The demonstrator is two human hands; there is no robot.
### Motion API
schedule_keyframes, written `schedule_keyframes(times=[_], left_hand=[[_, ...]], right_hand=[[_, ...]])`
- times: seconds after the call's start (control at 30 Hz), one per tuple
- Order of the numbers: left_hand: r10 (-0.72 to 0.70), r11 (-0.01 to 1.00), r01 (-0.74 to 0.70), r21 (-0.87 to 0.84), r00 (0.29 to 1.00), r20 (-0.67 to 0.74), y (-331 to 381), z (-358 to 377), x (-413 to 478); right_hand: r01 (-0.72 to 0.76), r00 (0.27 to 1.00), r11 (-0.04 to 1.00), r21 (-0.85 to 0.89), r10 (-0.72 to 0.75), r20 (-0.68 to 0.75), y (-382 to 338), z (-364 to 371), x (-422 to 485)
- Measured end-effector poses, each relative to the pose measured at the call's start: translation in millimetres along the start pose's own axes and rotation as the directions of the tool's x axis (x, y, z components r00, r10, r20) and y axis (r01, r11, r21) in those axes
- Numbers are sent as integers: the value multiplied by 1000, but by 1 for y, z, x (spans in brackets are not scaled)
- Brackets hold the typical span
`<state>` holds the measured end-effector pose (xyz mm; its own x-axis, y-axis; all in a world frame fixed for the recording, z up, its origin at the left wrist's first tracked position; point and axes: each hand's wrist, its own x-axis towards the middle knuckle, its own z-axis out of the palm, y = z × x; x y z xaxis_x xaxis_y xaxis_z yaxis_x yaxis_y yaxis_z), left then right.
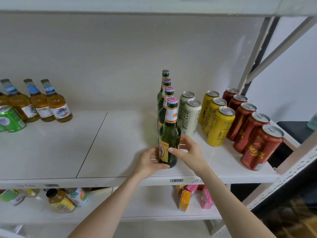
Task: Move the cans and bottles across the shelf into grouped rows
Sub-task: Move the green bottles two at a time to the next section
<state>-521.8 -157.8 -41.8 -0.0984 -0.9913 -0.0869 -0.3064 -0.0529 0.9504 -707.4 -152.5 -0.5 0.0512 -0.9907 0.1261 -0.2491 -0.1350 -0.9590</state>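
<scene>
A green glass bottle (169,133) with a gold label stands upright near the front of the white shelf (103,148). It heads a row of green bottles (165,86) that runs toward the back wall. My left hand (147,162) grips its base from the left. My right hand (190,152) holds its lower body from the right, thumb on the label and fingers behind. To the right stand rows of white cans (190,115), yellow cans (219,124) and red cans (253,133). At the far left are amber bottles (56,103) and a green can (10,119).
A wide bare stretch of shelf lies between the amber bottles and the green row. Metal uprights and braces (253,54) close the right end. The shelf below holds juice bottles (60,201) and small cartons (185,200). Another shelf board hangs overhead.
</scene>
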Motion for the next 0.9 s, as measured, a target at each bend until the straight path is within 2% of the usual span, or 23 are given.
schedule_keyframes(times=[0.37, 0.67, 0.9], left_hand=[[-43, 999, 43, -18, 999, -27, 5, -1, 9], [-43, 998, 44, 34, 999, -30, 8, -1, 5], [-11, 990, 21, 136, 997, -74, 7, -4, -8]], right_hand=[[-19, 1000, 1000, -11, 19, 14, 3, -1, 14], [-20, 1000, 998, -52, 21, 19, 2, -1, 13], [-20, 991, 989, -143, 1, -133, -1, 8, -1]])
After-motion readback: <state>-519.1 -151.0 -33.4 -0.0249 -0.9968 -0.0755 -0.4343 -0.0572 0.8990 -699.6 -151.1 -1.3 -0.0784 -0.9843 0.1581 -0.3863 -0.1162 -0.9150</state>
